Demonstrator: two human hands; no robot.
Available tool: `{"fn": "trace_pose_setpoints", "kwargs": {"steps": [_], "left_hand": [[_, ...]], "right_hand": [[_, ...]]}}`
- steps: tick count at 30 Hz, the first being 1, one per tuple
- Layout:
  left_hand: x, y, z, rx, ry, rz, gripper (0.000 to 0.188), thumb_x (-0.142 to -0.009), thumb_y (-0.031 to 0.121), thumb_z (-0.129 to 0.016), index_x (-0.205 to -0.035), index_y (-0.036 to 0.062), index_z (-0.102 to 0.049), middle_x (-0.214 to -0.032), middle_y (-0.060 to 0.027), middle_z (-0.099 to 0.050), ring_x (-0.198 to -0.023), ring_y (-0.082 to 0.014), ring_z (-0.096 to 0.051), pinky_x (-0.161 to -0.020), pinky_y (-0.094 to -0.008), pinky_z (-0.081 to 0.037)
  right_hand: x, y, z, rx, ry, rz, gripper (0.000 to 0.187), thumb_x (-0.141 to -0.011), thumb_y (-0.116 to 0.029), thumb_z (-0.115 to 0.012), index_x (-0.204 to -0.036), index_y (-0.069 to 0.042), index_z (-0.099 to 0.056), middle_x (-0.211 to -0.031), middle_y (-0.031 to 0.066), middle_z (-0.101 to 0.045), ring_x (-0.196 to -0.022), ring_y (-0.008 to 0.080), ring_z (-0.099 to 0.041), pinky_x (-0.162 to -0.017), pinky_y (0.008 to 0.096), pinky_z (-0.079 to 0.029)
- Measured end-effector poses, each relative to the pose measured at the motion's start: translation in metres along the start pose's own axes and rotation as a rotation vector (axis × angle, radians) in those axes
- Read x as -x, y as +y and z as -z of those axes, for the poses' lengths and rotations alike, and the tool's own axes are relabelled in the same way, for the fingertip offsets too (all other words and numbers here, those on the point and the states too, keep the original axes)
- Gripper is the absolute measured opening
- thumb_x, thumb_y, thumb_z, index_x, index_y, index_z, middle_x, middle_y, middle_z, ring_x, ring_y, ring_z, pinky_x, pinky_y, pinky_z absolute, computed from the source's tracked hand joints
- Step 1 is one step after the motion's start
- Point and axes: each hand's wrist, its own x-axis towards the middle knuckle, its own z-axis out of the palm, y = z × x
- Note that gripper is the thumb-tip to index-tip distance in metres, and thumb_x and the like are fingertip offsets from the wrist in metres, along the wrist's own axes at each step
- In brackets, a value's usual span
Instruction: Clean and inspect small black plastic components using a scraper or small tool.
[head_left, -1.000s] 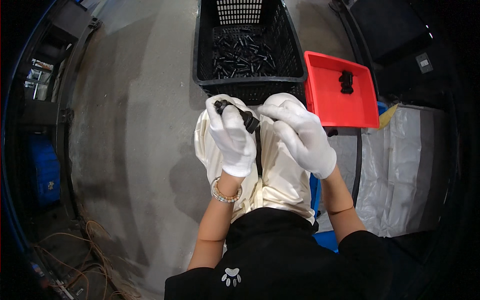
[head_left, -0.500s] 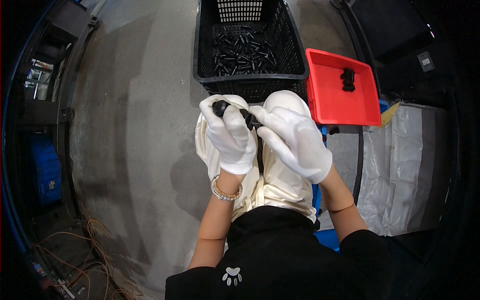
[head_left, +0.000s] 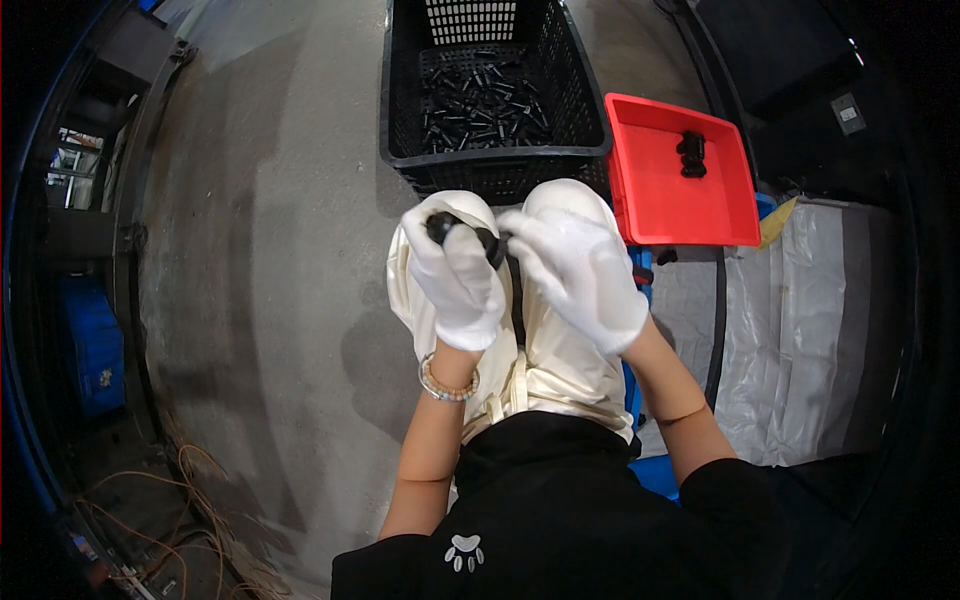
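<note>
Above my lap, my left hand (head_left: 458,278), in a white knit glove, is closed around a black part (head_left: 440,226). Its dark rounded end shows between thumb and fingers, and more of it emerges on the right side of the grip. My right hand (head_left: 582,272), gloved too, meets that right side, with thumb and fingertips pinched at a small dark piece. Glove fingers hide most of the part, and the right fingertips are slightly blurred. Beyond my knees, a black mesh-sided crate (head_left: 500,154) holds many loose black parts (head_left: 485,105).
To the crate's right, a red tray (head_left: 680,215) contains a few black pieces (head_left: 692,155). Blue plastic (head_left: 657,478) shows beside my right thigh. Grey-white sheeting (head_left: 780,330) covers the right side. Orange cables (head_left: 190,480) lie at lower left, below a blue box (head_left: 92,340).
My right hand has shifted slightly left and its fingers have turned at the part's end. The black part has tilted a little within my left grip. The view has moved slightly.
</note>
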Motion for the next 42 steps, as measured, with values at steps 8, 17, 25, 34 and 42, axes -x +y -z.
{"fn": "trace_pose_setpoints", "kwargs": {"steps": [8, 17, 25, 34, 42], "left_hand": [[-0.004, 0.012, -0.001, 0.266, -0.051, 0.317, 0.025, -0.087, 0.022, -0.038, -0.094, -0.0014, -0.046, -0.069, -0.0128, -0.054, -0.060, -0.0260, -0.052, -0.058, -0.0341, -0.042], [-0.066, -0.029, -0.028, 1.356, -0.298, 1.108, 0.044, -0.095, 0.042, -0.037, -0.116, 0.0032, -0.035, -0.094, -0.0156, -0.056, -0.068, -0.0180, -0.053, -0.059, -0.0278, -0.048], [-0.062, -0.028, -0.010, 1.241, -0.484, 0.835, 0.051, -0.096, 0.031, -0.039, -0.135, -0.0005, -0.030, -0.104, -0.0126, -0.056, -0.083, -0.0186, -0.056, -0.071, -0.0347, -0.051], [-0.021, -0.051, 0.021, 0.991, -0.315, 0.807, 0.039, -0.095, 0.026, -0.038, -0.122, -0.0024, -0.042, -0.093, -0.0070, -0.053, -0.078, -0.0138, -0.054, -0.065, -0.0271, -0.050], [-0.013, -0.036, 0.016, 0.815, -0.410, 0.739, 0.042, -0.093, 0.029, -0.042, -0.120, -0.0029, -0.042, -0.092, -0.0061, -0.053, -0.075, -0.0119, -0.054, -0.067, -0.0253, -0.049]], "right_hand": [[-0.004, 0.019, 0.006, -0.151, 0.073, -0.078, 0.027, -0.079, -0.016, -0.060, -0.101, 0.000, -0.059, -0.075, 0.0136, -0.057, -0.070, 0.0305, -0.055, -0.065, 0.0391, -0.043], [0.009, 0.065, -0.023, -0.208, 0.554, -0.166, 0.037, -0.080, 0.004, -0.049, -0.117, 0.002, -0.052, -0.078, 0.0081, -0.048, -0.067, 0.0147, -0.048, -0.062, 0.0245, -0.041], [0.016, 0.148, 0.005, 0.018, 0.589, -0.472, 0.026, -0.083, -0.013, -0.053, -0.107, -0.007, -0.061, -0.089, 0.0183, -0.065, -0.084, 0.0328, -0.064, -0.074, 0.0377, -0.051], [0.067, 0.338, 0.067, 0.550, 0.068, -1.159, 0.034, -0.081, -0.031, -0.049, -0.112, -0.020, -0.057, -0.110, 0.0169, -0.060, -0.102, 0.0366, -0.057, -0.084, 0.0463, -0.047], [0.087, 0.335, 0.051, 0.591, 0.083, -1.132, 0.030, -0.080, -0.028, -0.054, -0.110, -0.020, -0.057, -0.104, 0.0175, -0.062, -0.096, 0.0366, -0.059, -0.078, 0.0467, -0.048]]}}
